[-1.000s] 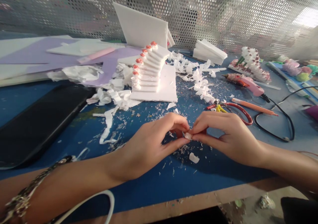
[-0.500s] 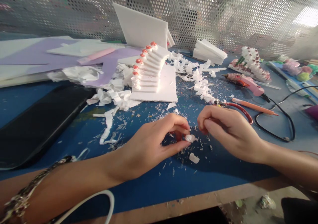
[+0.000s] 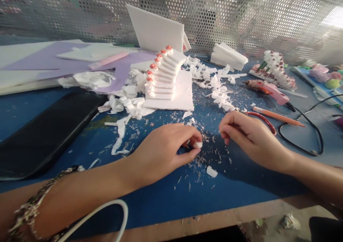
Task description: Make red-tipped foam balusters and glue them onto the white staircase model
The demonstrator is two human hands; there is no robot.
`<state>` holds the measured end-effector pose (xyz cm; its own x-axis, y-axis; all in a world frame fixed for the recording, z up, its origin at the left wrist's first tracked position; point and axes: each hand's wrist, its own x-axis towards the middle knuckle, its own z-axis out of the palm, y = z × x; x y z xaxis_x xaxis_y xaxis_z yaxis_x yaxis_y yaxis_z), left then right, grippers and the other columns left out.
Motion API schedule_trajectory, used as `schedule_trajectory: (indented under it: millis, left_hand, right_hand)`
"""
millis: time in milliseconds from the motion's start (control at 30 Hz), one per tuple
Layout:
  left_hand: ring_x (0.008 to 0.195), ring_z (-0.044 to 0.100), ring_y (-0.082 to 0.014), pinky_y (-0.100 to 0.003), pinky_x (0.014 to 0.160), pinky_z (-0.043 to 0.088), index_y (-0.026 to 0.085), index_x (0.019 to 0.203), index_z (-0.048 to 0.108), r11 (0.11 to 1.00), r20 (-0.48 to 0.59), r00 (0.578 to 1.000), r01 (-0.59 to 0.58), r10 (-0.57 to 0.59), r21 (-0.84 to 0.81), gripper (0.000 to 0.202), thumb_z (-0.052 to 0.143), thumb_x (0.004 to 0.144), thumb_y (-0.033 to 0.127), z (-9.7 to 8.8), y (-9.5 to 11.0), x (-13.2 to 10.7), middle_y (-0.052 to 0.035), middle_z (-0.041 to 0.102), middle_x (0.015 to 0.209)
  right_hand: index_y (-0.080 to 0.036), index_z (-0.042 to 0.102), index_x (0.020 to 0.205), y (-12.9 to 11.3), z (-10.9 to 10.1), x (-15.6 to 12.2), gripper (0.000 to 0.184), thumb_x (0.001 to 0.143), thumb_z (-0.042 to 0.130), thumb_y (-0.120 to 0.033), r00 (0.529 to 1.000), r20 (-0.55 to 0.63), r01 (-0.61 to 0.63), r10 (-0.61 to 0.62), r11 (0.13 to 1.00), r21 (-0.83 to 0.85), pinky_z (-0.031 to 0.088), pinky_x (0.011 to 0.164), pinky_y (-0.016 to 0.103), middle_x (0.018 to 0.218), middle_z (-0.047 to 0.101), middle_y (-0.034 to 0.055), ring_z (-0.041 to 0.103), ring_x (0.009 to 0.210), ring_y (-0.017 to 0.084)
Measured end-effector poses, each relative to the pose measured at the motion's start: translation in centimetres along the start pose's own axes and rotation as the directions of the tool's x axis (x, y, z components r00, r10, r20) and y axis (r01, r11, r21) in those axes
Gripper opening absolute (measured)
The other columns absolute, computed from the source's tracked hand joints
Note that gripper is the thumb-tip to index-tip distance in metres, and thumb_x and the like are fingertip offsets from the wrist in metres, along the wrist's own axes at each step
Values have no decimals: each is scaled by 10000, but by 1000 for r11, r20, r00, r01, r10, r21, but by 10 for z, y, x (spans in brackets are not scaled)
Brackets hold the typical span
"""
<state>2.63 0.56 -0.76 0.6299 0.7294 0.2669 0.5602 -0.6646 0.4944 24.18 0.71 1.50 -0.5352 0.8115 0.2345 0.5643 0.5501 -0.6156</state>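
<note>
My left hand (image 3: 163, 149) pinches a small crumpled white piece (image 3: 198, 144) between thumb and fingertips, just above the blue tabletop. To its right, my right hand (image 3: 246, 140) hovers apart with thumb and fingers pressed together; whether anything is in them I cannot make out. Between and below the hands lies a loose white scrap (image 3: 212, 171) among fine shavings. Beyond my left hand a small curved staircase of white foam steps (image 3: 164, 79), with red-topped white balls along its left side, stands on a white foam base (image 3: 183, 98).
A black phone (image 3: 50, 131) lies at left. White paper scraps (image 3: 125, 106) surround the staircase. At right are a pink glue gun (image 3: 278, 93) with a black cable, an orange pencil (image 3: 278, 116) and a red-handled tool (image 3: 264, 119). A perforated metal panel (image 3: 227, 20) stands behind.
The white piece has drawn back deeper between my left fingertips, which have closed more tightly round it. My hands are slightly farther apart, and the whole view has shifted a little.
</note>
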Motion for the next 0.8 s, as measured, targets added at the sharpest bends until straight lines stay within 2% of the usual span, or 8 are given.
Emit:
schedule_trajectory:
  millis: [133,300,400,633,733,800]
  left_hand:
    - [711,532,-94,-210,650,386,208,874,553,1000,22,1000,-13,13,5,87,551,808,266,-1,-3,-1,44,571,766]
    - [694,533,-84,-223,641,400,247,909,577,999,44,998,48,-48,1,124,530,825,324,-2,-5,-1,25,535,953]
    - [686,526,-89,-237,641,409,265,980,558,996,70,994,90,-90,3,188,531,819,360,-5,-5,-1,17,514,988]
    - [672,515,-127,-255,601,402,266,1040,496,977,109,974,205,-199,-49,349,607,735,395,-11,-3,2,17,500,819]
    - [662,518,-129,-260,613,403,232,971,501,964,68,970,242,-235,-112,312,612,717,374,-12,-1,2,19,512,775]
    - [647,515,-120,-255,618,404,209,891,501,961,11,972,235,-236,-147,218,587,734,333,-12,-1,2,20,524,750]
  right_hand:
    - [-172,470,792,2,-1,0,108,879,410,-193,997,-63,32,-34,999,-39,399,588,186,698,535,-25,512,621,50]
    - [-179,489,828,7,-2,0,54,854,447,-156,997,-46,50,-56,993,-109,408,601,168,712,561,-33,541,636,42]
    - [-183,489,843,10,-4,-1,57,846,451,-141,998,-36,52,-57,991,-120,405,591,152,714,564,-39,539,627,33]
    - [-185,473,822,13,-9,0,126,882,369,-147,996,-1,84,-85,984,-157,368,551,153,653,526,-44,467,572,36]
    - [-184,444,789,13,-10,-2,147,892,343,-156,997,-3,73,-74,985,-156,357,528,161,650,517,-40,436,547,43]
    - [-184,435,789,14,-11,-3,159,900,325,-156,997,-11,68,-70,987,-149,358,531,167,650,514,-36,432,546,46]
